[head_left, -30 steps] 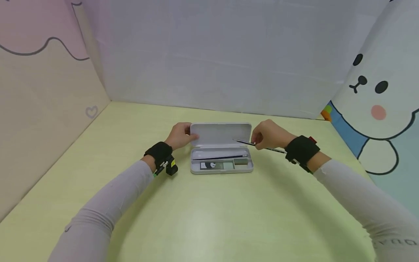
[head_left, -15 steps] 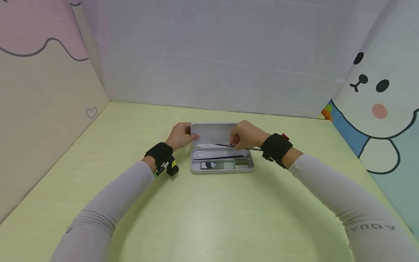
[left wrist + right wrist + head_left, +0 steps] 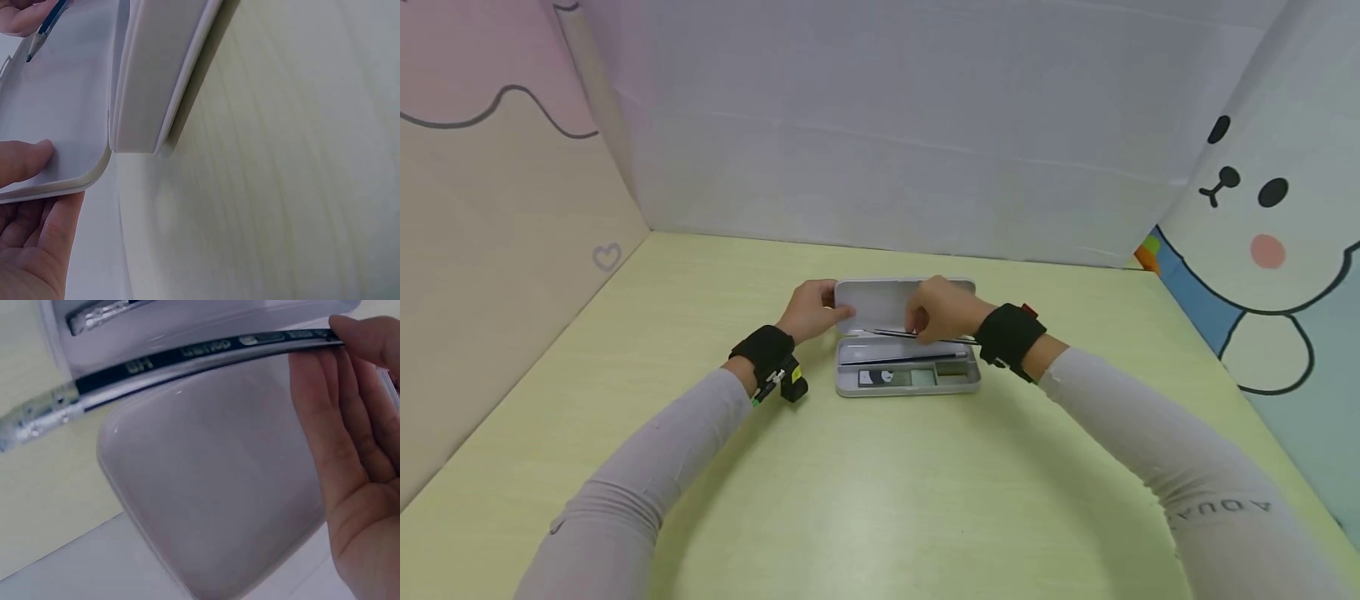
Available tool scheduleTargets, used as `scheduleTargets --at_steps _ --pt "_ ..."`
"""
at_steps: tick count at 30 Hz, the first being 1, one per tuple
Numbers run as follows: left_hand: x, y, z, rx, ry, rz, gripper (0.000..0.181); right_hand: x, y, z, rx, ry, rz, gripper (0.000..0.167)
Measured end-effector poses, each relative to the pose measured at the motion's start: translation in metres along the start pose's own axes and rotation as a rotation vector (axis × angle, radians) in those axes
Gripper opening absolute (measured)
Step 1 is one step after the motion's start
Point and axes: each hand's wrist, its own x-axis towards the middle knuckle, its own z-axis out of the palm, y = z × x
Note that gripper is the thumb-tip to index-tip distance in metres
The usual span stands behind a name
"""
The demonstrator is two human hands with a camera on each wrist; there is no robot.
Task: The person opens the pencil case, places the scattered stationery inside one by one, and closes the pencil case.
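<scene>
A white pencil case (image 3: 850,392) lies with its lid (image 3: 871,302) raised, in the middle of the head view. My left hand (image 3: 808,311) grips the lid's left end, thumb on the inner face and fingers behind, as the left wrist view shows. Between thumb and fingers, my right hand (image 3: 947,310) pinches a dark pencil (image 3: 187,365) above the case, in front of the lid. Its sharpened point faces left and its metal-banded end right. Inside the case's long back compartment lies another pencil (image 3: 895,361). The front compartments hold a panda-printed piece (image 3: 880,378) and a pale green block (image 3: 922,378).
The case rests on a pale yellow table (image 3: 850,500). A white sheet (image 3: 925,133) stands behind the table, with printed panels (image 3: 1270,275) at the sides. Both wrists wear black bands (image 3: 1011,337) with small devices.
My right hand has carried the pencil leftward, from beside the case's right end to above its middle. The left hand has stayed on the lid.
</scene>
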Motion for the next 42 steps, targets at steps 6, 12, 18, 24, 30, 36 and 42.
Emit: scheduleTargets --at_steps 6,12,18,24,30,36,42 --pt "-0.001 0.003 -0.001 0.0 -0.001 -0.006 0.031 0.008 -0.004 0.005 0.021 -0.013 -0.008 0.01" --pt "-0.001 0.006 0.001 -0.009 -0.012 -0.025 0.033 0.011 -0.008 0.009 0.012 -0.026 -0.007 0.011" --pt "-0.001 0.004 0.0 -0.01 -0.021 -0.024 0.032 0.015 -0.008 0.016 0.019 -0.01 -0.054 0.011" --pt "-0.003 0.002 -0.001 -0.002 -0.013 0.002 0.034 0.022 -0.003 0.024 0.004 0.01 -0.115 0.012" --pt "-0.005 0.002 -0.001 0.012 -0.009 0.029 0.034 0.022 -0.008 0.026 0.012 0.004 -0.117 0.012" --pt "-0.007 0.002 -0.002 0.019 -0.014 0.013 0.035 0.019 -0.011 0.027 0.021 -0.006 -0.102 0.011" --pt "-0.009 0.003 -0.002 0.023 -0.005 0.013 0.034 0.019 -0.011 0.03 0.023 -0.007 -0.106 0.011"
